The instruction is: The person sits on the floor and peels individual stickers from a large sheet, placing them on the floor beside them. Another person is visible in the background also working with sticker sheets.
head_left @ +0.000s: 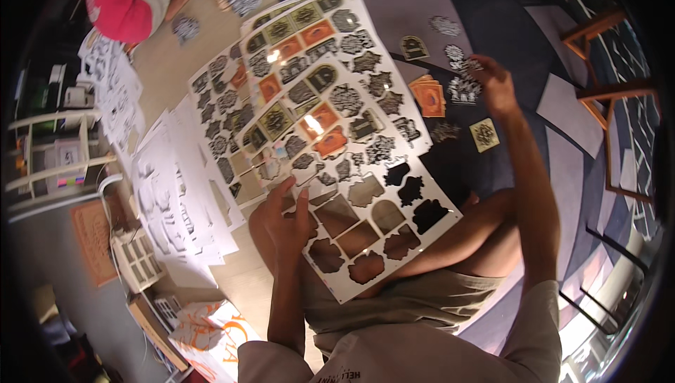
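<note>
A large white sheet of die-cut stickers (pixel 367 193) lies across my lap and the floor, with several cut-out gaps at its near end. My left hand (pixel 287 222) rests at the sheet's left side, thumb and index finger stretched apart over the gaps. Out to the right, my right hand (pixel 496 87) has its fingers bent and closed on a black-and-white sticker (pixel 464 65), partly hidden by the fingertips. Just below it lies a similar sticker pile (pixel 464 90). An orange card-like stack (pixel 427 97) sits to its left, and a yellow-and-black square sticker (pixel 484 135) lies nearer me.
More printed sheets (pixel 218 109) lie beneath and left of the big one. Used white sheets (pixel 172 193) are heaped farther left. A small white drawer unit (pixel 137 260) and a plastic bag (pixel 211 337) stand lower left. Another person in red (pixel 123 3) sits far left; wooden chair legs (pixel 608 94) stand right.
</note>
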{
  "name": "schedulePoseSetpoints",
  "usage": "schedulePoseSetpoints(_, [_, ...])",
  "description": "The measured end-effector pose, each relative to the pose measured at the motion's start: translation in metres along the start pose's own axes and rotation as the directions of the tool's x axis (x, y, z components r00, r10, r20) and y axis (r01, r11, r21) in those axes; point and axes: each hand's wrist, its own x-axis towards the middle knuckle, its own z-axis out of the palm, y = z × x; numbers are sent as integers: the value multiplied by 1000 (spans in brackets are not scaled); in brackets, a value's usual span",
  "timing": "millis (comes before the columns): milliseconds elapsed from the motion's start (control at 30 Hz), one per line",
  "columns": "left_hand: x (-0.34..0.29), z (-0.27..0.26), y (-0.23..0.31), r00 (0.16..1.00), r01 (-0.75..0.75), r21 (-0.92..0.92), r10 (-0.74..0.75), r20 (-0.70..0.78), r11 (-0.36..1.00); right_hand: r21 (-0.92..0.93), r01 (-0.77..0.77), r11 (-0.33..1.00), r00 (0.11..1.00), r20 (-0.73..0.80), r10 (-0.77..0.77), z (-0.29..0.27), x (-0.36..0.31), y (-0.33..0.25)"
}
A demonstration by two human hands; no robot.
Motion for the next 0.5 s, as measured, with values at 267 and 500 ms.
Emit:
schedulePoseSetpoints(267, [66, 0, -85, 958, -109, -36, 95, -270, 993, -710, 161, 685, 910, -162, -381, 35, 57, 39])
schedulePoseSetpoints(500, [188, 29, -130, 992, -127, 173, 124, 31, 977, -682, 454, 573, 844, 122, -523, 136, -30, 19])
